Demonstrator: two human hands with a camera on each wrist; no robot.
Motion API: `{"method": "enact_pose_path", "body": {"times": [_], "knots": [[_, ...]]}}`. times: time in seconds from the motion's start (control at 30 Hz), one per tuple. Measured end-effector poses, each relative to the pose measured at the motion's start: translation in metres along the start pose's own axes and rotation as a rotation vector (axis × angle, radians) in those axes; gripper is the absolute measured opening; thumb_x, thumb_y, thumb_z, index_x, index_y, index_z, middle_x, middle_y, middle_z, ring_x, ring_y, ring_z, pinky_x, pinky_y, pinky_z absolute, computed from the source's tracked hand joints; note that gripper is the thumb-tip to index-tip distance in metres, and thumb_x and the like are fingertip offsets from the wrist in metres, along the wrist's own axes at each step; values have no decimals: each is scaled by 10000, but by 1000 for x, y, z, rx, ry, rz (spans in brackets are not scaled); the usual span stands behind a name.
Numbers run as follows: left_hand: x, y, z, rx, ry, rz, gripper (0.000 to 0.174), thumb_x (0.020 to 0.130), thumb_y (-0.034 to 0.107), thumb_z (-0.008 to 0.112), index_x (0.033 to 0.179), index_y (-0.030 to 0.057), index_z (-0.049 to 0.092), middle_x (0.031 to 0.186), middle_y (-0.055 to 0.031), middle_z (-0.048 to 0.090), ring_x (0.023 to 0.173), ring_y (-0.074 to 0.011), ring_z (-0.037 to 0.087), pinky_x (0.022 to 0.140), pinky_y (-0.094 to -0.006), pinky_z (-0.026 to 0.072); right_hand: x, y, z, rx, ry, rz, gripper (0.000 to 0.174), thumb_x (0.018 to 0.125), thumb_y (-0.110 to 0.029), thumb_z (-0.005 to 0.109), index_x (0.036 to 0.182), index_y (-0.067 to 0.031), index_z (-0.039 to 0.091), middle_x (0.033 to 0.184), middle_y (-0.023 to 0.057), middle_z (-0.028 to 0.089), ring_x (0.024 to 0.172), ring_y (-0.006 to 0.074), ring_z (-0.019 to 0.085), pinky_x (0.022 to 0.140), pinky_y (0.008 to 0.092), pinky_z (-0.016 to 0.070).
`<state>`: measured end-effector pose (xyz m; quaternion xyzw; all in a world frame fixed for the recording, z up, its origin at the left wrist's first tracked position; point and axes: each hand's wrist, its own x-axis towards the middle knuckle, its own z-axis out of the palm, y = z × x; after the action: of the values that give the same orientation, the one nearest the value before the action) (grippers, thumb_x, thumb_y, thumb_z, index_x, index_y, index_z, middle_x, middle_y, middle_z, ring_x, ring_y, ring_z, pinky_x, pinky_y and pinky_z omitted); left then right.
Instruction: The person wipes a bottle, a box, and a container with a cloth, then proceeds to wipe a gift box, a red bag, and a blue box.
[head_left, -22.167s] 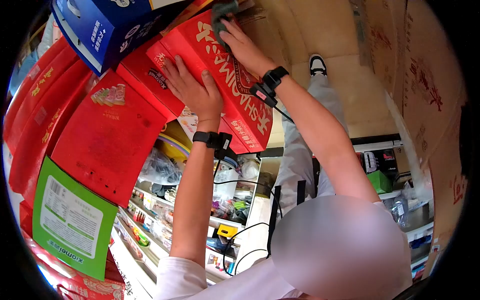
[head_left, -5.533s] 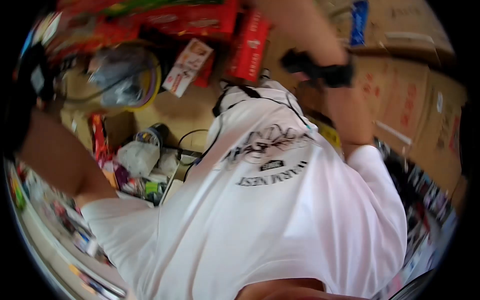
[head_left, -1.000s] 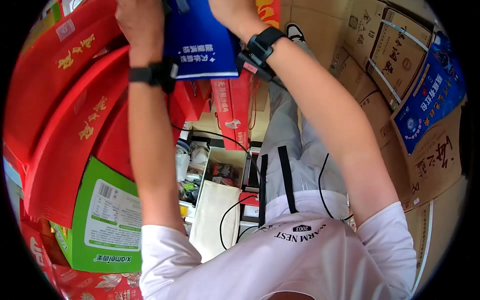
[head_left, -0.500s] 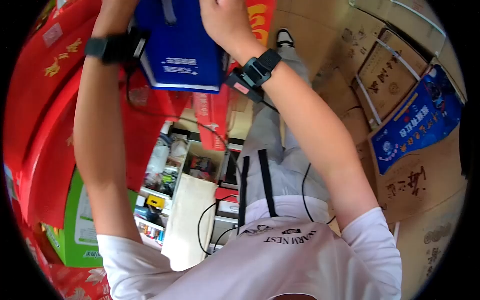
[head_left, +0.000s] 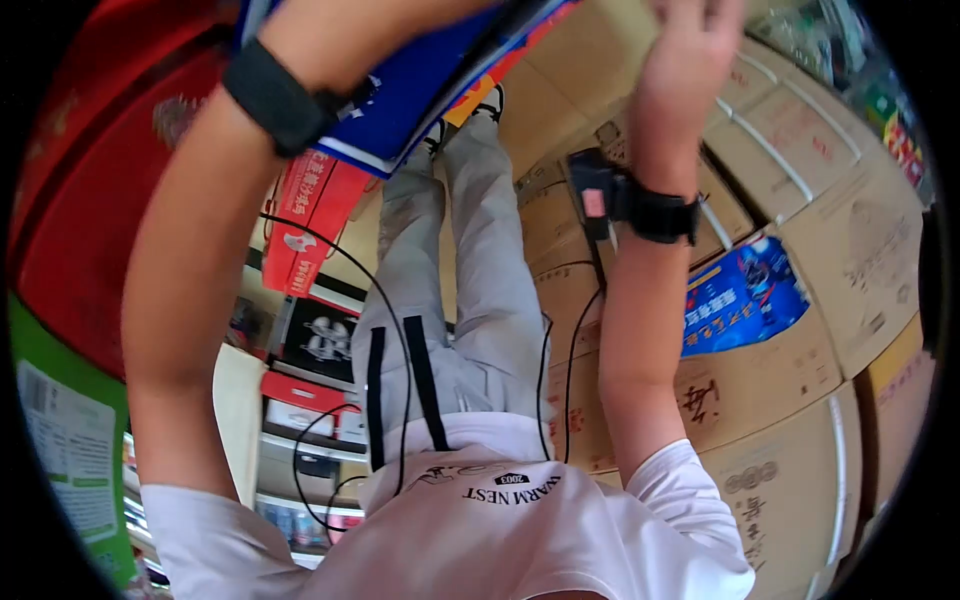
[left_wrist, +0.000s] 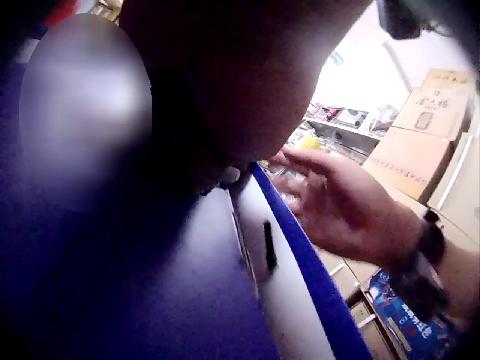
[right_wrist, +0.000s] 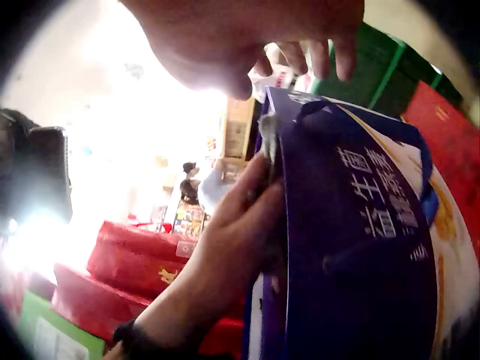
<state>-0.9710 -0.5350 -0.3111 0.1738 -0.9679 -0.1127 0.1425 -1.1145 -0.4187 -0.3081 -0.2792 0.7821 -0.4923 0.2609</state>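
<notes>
A blue carton [head_left: 415,95] with white lettering stands at the top of the head view, tilted. My left hand [right_wrist: 232,240], in the right wrist view, grips a grey cloth [right_wrist: 268,142] against the narrow side of this carton. In the head view that hand lies beyond the top edge. My right hand [head_left: 685,80] is raised off to the right of the carton and holds nothing. Its fingers [right_wrist: 343,60] hang loosely over the carton's top in the right wrist view. From the left wrist, the right hand [left_wrist: 337,195] shows just past the carton's white-and-blue edge.
Red cartons [head_left: 110,200] are stacked at left, with a green carton [head_left: 70,440] below them. A narrow red box [head_left: 315,220] stands under the blue carton. Brown cardboard boxes [head_left: 765,375] fill the right side. Black cables [head_left: 345,260] hang from the wrists across the body.
Half a second ago both hands were at the blue carton. The right hand has since moved away to the right. The left arm has swung across the carton, and the view has turned right.
</notes>
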Motion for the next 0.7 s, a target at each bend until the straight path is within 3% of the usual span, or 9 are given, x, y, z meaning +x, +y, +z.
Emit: {"method": "enact_pose_path", "body": {"times": [0.07,0.13,0.27,0.37,0.47,0.5,0.6,0.63,0.7], "knots": [[-28,13,-14,-81,-56,-76,426,926,117,508,1343,88,586,1482,-164,482,1403,-351,409,1152,-488,338,19,-13,14,212,-81,-285,444,1012,-158,522,1419,4,449,1317,167,542,1221,285,517,1063,370,400],[-56,26,-36,-193,-176,-177,457,914,128,521,1368,100,572,1496,-137,472,1413,-337,394,1149,-485,330,57,-25,14,-464,-128,-782,520,994,-214,554,1442,11,418,1362,218,530,1270,360,499,1111,412,357],[-118,53,-68,-249,-343,-395,511,896,67,546,1403,126,551,1542,-146,400,1408,-364,382,1133,-503,332,96,-11,48,-761,-208,-885,595,982,-329,565,1478,-44,402,1477,254,428,1357,439,402,1138,484,320],[-154,63,-77,-193,-415,-673,540,891,58,553,1425,141,537,1554,-180,362,1416,-380,361,1135,-508,330,104,-2,70,-1084,-164,-849,620,985,-474,506,1524,-193,382,1621,216,191,1450,502,191,1135,636,250],[-155,69,-73,-119,-293,-806,543,890,48,554,1421,161,548,1545,-209,360,1410,-399,361,1135,-509,331,103,-2,74,-1133,-201,-641,626,990,-488,486,1528,-188,372,1629,212,164,1464,482,169,1126,651,255],[-155,72,-68,-172,-294,-858,549,949,179,555,1490,209,466,1588,-209,285,1459,-415,268,1167,-529,273,101,1,73,-1125,-156,-699,627,992,-495,471,1531,-193,362,1627,208,163,1469,473,150,1120,656,263],[-161,76,-46,110,-145,-718,606,918,121,604,1482,265,437,1525,-179,384,1391,-371,390,1108,-505,352,105,-3,67,-1086,-206,-739,624,989,-485,479,1527,-190,363,1609,208,202,1452,476,190,1097,657,301],[-162,77,-43,27,-108,-760,728,905,56,584,1545,310,348,1611,-129,285,1480,-337,283,1172,-499,299,100,-9,68,-1068,-231,-693,622,988,-468,487,1518,-164,368,1589,207,242,1426,477,237,1066,661,343],[-167,72,-41,69,-138,-741,687,880,80,610,1502,291,409,1571,-143,334,1447,-351,315,1144,-489,327,105,-6,69,-1091,-248,-723,614,984,-452,502,1496,-132,390,1550,198,307,1398,461,287,1025,656,390]]}}
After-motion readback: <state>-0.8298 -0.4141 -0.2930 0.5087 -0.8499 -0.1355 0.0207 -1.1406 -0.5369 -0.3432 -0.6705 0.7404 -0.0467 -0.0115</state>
